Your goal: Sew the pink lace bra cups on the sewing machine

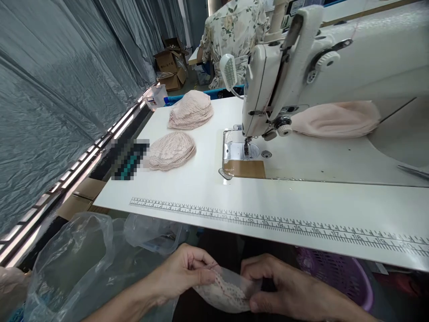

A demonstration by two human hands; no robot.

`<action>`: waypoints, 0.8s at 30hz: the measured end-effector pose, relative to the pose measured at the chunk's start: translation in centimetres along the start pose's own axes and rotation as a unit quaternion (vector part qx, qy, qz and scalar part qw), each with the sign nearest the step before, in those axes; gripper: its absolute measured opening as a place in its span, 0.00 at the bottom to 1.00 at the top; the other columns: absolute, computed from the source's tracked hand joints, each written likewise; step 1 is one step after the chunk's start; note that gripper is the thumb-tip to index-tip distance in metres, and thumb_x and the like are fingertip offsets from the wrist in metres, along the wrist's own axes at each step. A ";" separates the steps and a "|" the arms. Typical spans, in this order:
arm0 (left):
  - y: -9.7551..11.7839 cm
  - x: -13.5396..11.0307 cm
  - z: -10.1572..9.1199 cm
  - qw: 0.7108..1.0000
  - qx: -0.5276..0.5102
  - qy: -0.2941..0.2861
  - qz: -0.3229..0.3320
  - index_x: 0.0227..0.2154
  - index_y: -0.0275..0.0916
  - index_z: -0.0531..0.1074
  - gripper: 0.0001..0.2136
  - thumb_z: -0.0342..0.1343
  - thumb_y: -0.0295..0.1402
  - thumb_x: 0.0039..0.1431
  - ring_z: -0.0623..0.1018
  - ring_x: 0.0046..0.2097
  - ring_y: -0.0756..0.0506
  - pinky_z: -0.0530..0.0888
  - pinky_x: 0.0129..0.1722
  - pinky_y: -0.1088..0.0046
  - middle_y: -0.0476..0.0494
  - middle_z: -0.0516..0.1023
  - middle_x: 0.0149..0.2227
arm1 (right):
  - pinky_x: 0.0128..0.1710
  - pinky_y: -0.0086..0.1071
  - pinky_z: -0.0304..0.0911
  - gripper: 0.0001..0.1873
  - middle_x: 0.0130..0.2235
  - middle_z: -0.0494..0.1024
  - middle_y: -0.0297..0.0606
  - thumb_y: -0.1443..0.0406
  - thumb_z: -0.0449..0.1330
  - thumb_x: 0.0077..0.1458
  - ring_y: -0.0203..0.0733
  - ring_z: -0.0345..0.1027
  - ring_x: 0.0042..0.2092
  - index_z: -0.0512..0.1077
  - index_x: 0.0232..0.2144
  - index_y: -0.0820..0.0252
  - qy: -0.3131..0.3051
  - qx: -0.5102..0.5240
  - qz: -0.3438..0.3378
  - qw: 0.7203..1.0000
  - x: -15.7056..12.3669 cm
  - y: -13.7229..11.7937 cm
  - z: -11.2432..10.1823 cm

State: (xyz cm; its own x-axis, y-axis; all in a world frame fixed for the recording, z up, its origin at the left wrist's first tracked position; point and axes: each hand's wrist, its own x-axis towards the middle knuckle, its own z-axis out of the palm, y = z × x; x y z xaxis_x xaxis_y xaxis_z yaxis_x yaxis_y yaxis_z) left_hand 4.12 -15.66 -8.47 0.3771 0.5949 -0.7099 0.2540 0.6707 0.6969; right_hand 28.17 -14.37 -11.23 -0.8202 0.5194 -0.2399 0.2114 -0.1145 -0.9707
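Between my two hands, below the table's front edge, stretches a pale pink lace bra cup [225, 290] with a sheer edge. The fingers and thumb of my left hand [191, 270] pinch its left end. At its right end my right hand [273, 284] grips it between thumb and fingers. Two piles of similar lace cups lie on the white table: a nearer pile [172, 151] and a farther pile [191, 109]. The sewing machine [268, 89] stands to the right, its presser foot [247, 146] over the metal plate.
Pink fabric [337, 120] lies under the machine arm. A printed ruler [261, 221] runs along the table's front edge. Beneath are a clear plastic bag [80, 264], a clear bin [156, 235] and a purple basket [338, 277]. Scissors [414, 172] rest at right. A person [234, 36] sits beyond.
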 end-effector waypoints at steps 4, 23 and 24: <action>-0.1 -0.1 -0.3 1.000 0.019 0.001 -0.005 0.28 0.33 0.79 0.17 0.68 0.44 0.44 0.71 0.25 0.54 0.65 0.28 0.80 0.46 0.77 0.24 | 0.30 0.24 0.55 0.05 0.29 0.68 0.28 0.71 0.66 0.44 0.34 0.64 0.32 0.73 0.25 0.62 0.001 -0.003 0.039 0.999 -0.1 0.4 0.3; -0.2 -0.1 -1.1 0.996 -0.006 -0.050 0.069 0.29 0.33 0.80 0.16 0.67 0.44 0.48 0.79 0.30 0.48 0.72 0.33 0.77 0.40 0.81 0.27 | 0.31 0.25 0.55 0.11 0.28 0.66 0.28 0.65 0.69 0.43 0.33 0.61 0.31 0.69 0.22 0.61 0.051 0.069 -0.009 0.996 0.3 0.9 1.5; -0.2 -0.1 -1.0 0.997 0.000 -0.043 0.063 0.29 0.32 0.80 0.17 0.67 0.44 0.47 0.78 0.29 0.49 0.71 0.32 0.78 0.40 0.81 0.27 | 0.31 0.26 0.54 0.12 0.27 0.66 0.28 0.63 0.68 0.44 0.34 0.60 0.31 0.69 0.21 0.61 0.058 0.068 -0.007 0.996 0.5 0.9 1.6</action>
State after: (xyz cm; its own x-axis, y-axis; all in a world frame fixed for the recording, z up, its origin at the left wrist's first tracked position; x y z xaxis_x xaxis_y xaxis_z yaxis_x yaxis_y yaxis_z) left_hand 3.12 -15.45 -8.63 0.4805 0.6343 -0.6056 0.1994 0.5934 0.7798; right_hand 27.11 -15.56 -12.27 -0.7544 0.6149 -0.2296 0.1190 -0.2158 -0.9692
